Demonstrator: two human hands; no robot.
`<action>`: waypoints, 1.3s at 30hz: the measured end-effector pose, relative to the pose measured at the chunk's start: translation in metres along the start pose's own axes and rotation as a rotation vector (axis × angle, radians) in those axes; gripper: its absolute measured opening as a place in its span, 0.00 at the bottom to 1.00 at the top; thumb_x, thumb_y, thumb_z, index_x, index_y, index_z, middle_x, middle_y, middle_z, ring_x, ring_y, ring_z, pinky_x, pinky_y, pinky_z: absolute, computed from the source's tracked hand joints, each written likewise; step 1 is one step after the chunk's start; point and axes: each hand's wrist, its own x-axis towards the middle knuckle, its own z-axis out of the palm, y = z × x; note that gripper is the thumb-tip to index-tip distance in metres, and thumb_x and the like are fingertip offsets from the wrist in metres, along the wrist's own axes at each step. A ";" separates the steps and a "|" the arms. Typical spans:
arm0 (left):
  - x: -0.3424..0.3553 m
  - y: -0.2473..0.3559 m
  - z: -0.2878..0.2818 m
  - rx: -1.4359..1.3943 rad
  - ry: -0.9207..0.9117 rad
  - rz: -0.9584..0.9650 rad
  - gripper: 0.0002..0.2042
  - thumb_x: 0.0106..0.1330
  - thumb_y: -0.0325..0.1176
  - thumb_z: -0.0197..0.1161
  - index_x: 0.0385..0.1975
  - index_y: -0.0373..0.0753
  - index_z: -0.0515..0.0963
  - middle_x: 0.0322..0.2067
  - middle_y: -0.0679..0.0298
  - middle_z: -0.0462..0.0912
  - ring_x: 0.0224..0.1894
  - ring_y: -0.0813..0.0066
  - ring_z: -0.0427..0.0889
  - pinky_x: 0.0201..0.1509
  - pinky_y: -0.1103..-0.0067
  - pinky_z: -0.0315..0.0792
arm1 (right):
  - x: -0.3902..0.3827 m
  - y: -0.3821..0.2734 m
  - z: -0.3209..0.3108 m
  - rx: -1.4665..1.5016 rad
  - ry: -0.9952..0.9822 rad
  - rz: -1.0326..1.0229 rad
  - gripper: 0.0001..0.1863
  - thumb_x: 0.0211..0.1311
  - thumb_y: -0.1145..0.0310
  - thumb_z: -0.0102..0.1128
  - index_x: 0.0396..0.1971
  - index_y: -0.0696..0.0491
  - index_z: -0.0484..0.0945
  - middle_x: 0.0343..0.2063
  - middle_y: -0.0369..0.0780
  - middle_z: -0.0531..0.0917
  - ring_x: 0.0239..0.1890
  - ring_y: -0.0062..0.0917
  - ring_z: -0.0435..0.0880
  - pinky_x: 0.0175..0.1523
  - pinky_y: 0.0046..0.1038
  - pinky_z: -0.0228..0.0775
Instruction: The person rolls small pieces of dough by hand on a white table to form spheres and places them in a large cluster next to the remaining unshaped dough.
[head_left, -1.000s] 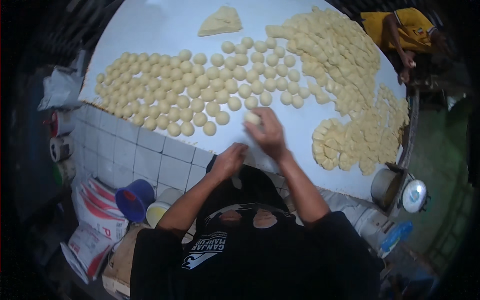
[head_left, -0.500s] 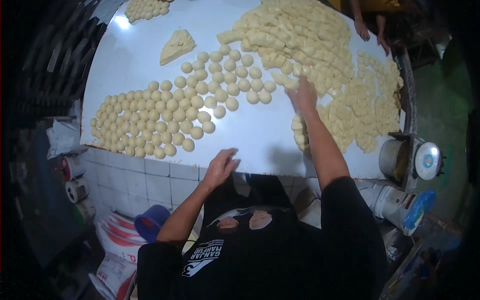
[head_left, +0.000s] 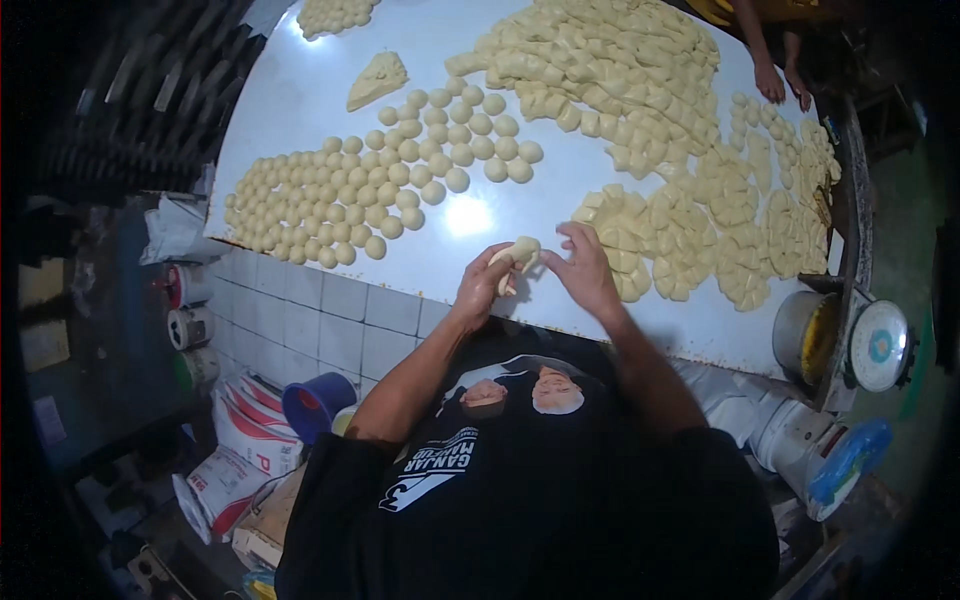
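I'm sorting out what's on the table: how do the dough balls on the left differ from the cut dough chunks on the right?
The dough balls are round and smooth; the cut dough chunks are blocky and uneven. The balls lie in one layer, in rough rows; the chunks are heaped and overlap. The balls look smaller than the chunks. Both are the same pale yellow and rest on the white table.
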 end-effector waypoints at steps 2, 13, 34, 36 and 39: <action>-0.012 0.026 0.008 -0.051 -0.027 -0.016 0.19 0.82 0.37 0.60 0.67 0.36 0.77 0.43 0.64 0.87 0.36 0.80 0.81 0.38 0.81 0.77 | 0.012 -0.011 -0.004 0.422 -0.159 -0.047 0.29 0.65 0.58 0.79 0.62 0.56 0.84 0.69 0.48 0.78 0.67 0.34 0.80 0.61 0.37 0.80; -0.002 0.064 -0.087 -0.047 0.383 0.194 0.15 0.85 0.42 0.54 0.51 0.36 0.81 0.41 0.66 0.81 0.38 0.77 0.80 0.41 0.75 0.78 | 0.011 -0.060 0.022 0.887 0.272 0.249 0.19 0.73 0.70 0.70 0.58 0.61 0.79 0.44 0.41 0.88 0.42 0.22 0.87 0.45 0.24 0.81; 0.083 0.015 -0.157 1.355 -0.361 0.973 0.08 0.69 0.39 0.69 0.38 0.43 0.80 0.41 0.56 0.79 0.45 0.53 0.79 0.50 0.57 0.72 | 0.021 0.031 0.134 -0.516 0.164 -0.225 0.19 0.62 0.55 0.76 0.39 0.53 0.80 0.44 0.46 0.80 0.50 0.46 0.80 0.59 0.50 0.71; 0.071 -0.008 -0.100 1.373 -0.072 0.611 0.07 0.68 0.37 0.70 0.37 0.43 0.79 0.39 0.55 0.78 0.44 0.52 0.79 0.50 0.57 0.72 | 0.040 0.018 0.153 -0.535 0.366 -0.033 0.18 0.62 0.55 0.76 0.38 0.52 0.80 0.42 0.45 0.79 0.48 0.45 0.80 0.59 0.50 0.71; 0.017 -0.022 -0.163 1.339 -0.492 0.881 0.08 0.69 0.38 0.68 0.41 0.42 0.81 0.37 0.57 0.80 0.46 0.54 0.81 0.52 0.60 0.73 | -0.036 0.017 0.173 -0.502 0.159 -0.231 0.19 0.58 0.57 0.79 0.38 0.52 0.78 0.39 0.45 0.78 0.44 0.45 0.78 0.53 0.48 0.70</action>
